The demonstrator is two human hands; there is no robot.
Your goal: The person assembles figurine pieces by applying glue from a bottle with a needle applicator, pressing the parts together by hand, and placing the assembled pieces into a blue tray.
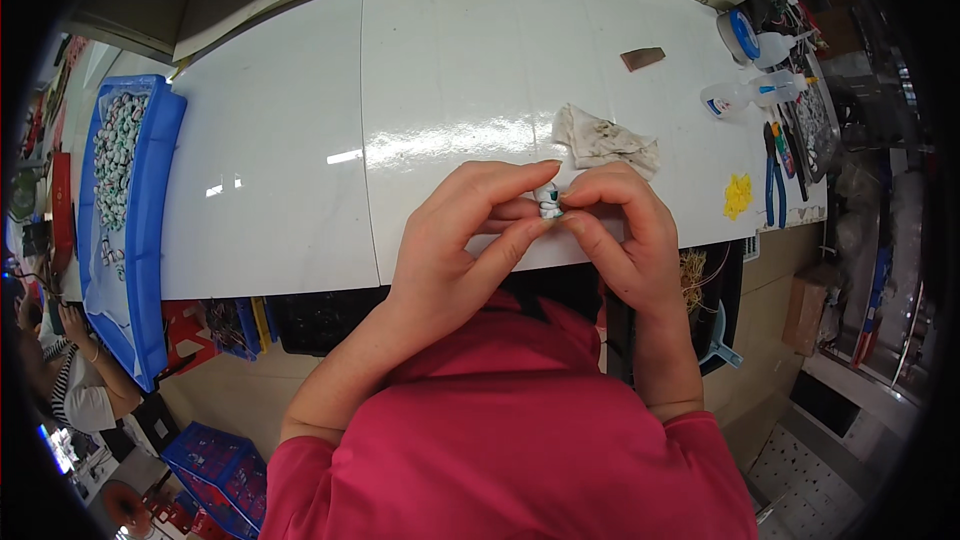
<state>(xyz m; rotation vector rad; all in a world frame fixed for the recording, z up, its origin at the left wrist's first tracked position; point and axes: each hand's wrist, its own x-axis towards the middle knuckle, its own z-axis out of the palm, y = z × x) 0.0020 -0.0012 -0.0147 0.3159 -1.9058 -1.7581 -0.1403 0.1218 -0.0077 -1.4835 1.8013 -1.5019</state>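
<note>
Both hands, left hand (450, 240) and right hand (625, 230), pinched a small white part (548, 200); the blue tray (150, 240) held similar pieces (115, 155).

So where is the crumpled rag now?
In the head view, the crumpled rag lies on the white table, just beyond the right hand, right of centre.

The bench (300, 140) is glossy white, the tray (150, 240) at its left edge bright blue. The small figure (548, 200) is white with dark green marks; the rag (600, 140) is off-white and stained, the scraps (737, 195) yellow.
</note>
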